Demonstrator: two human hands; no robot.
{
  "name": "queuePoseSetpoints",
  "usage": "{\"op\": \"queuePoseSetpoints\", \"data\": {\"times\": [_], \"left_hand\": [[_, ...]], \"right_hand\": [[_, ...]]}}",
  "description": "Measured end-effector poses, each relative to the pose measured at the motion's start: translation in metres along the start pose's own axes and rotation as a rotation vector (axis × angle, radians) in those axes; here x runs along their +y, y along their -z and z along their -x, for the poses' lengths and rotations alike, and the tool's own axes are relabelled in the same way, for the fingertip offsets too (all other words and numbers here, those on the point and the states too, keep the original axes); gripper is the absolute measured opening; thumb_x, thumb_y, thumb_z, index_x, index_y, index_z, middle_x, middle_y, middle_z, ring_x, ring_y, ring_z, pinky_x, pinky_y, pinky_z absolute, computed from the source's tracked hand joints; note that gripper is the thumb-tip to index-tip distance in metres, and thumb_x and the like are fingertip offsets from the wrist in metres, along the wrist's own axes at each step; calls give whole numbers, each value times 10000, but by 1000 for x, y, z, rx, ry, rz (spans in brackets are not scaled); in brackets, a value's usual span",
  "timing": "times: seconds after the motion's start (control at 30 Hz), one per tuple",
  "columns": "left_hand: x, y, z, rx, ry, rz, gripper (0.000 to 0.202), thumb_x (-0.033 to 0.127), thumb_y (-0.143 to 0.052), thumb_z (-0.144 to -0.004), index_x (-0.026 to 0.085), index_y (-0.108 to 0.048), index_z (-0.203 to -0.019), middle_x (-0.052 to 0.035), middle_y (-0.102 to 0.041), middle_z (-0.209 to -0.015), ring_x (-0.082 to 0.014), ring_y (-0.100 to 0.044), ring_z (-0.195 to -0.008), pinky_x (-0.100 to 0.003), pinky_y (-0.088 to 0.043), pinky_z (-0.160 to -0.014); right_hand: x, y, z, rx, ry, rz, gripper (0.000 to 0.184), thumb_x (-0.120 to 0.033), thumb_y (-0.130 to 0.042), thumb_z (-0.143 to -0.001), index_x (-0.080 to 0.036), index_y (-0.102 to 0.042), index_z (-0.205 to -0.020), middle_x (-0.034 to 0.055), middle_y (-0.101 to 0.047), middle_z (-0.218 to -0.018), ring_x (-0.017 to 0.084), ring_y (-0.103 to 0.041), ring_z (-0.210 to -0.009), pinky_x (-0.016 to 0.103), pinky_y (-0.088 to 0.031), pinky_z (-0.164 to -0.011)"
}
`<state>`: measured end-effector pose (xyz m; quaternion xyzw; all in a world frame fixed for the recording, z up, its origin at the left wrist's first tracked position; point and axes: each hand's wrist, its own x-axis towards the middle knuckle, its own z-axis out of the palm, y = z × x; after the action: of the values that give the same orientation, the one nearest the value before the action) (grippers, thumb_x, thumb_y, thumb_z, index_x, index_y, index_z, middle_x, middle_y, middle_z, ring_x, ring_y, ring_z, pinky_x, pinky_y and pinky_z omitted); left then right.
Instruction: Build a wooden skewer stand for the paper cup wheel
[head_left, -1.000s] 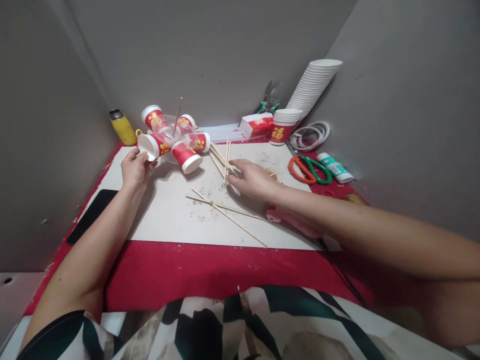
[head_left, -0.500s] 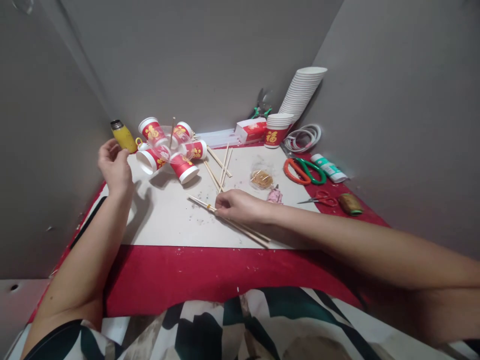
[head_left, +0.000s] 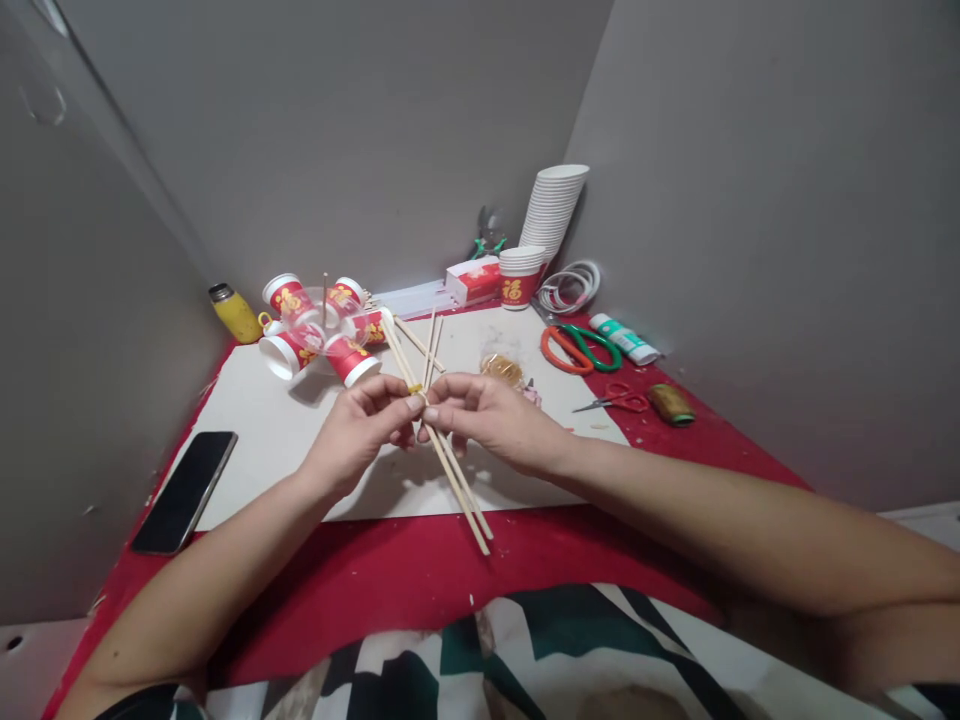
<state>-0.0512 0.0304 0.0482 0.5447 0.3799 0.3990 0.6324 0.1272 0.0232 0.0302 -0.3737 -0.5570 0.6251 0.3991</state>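
Both hands meet over the middle of the white board (head_left: 247, 420), gripping a pair of wooden chopsticks (head_left: 459, 482). The sticks slant from upper left to lower right and are bound with a yellow rubber band (head_left: 415, 388). My left hand (head_left: 360, 425) pinches them beside the band, thumb on top. From the other side, my right hand (head_left: 491, 415) closes its fingers on the chopsticks just below the band. More loose sticks (head_left: 433, 350) lie on the board beyond. Red paper cups (head_left: 351, 358) joined in a ring around an upright stick stand at the left back.
A phone (head_left: 186, 490) lies at the left edge, with a yellow bottle (head_left: 234, 315) behind. Rubber bands in a bag (head_left: 502, 370), large scissors (head_left: 568, 350), small red scissors (head_left: 622, 398), a thread spool (head_left: 671, 405) and stacked cups (head_left: 551, 210) sit to the right.
My left hand has come from beside the yellow bottle to the chopsticks. My right hand has lifted them off the board, and both hands now hold them. The view has shifted, showing the whole phone.
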Motion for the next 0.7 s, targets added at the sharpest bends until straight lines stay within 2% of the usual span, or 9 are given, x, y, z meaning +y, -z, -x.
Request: {"op": "queuePoseSetpoints", "data": {"times": [0.1, 0.23, 0.43, 0.6, 0.7], "left_hand": [[-3, -7, -7, 8, -21, 43, 293, 308, -821, -690, 118, -610, -764, 5, -634, -620, -86, -583, -500, -202, -482, -510], [-5, -13, -14, 9, -27, 86, 273, 293, -806, -714, 118, -599, -740, 19, -606, -583, -62, -544, -479, -174, -461, -490], [-1, -24, -22, 27, 46, 226, 277, 265, -820, -695, 114, -591, -732, 35, -548, -527, -53, -509, -479, -145, -430, -462], [13, -6, -35, 87, -6, 351, 280, 182, -832, -669, 125, -561, -711, 84, -437, -515, -28, -453, -467, -118, -417, -447], [14, 8, -41, 58, -4, 360, 221, 160, -792, -711, 123, -575, -728, 84, -415, -518, -30, -467, -478, -113, -435, -457]], "right_hand": [[-1, 5, 6, -20, -19, -2, 352, -445, -768, -710, -147, -616, -818, 6, -666, -693, 83, -556, -562, 187, -446, -479], [-2, 14, 10, -87, 13, 90, 400, -519, -688, -774, -121, -673, -807, -9, -613, -647, 60, -472, -485, 188, -393, -430], [-8, 25, 12, -51, 38, 134, 470, -572, -652, -783, -103, -673, -807, -36, -545, -576, 39, -373, -429, 196, -273, -403], [-6, 33, 14, -103, -27, 114, 480, -557, -680, -763, -95, -690, -895, -39, -548, -564, 40, -355, -436, 198, -233, -416], [1, 34, 13, -127, -54, 131, 475, -548, -656, -786, -94, -695, -923, -31, -563, -584, 43, -367, -442, 194, -254, -424]]}}
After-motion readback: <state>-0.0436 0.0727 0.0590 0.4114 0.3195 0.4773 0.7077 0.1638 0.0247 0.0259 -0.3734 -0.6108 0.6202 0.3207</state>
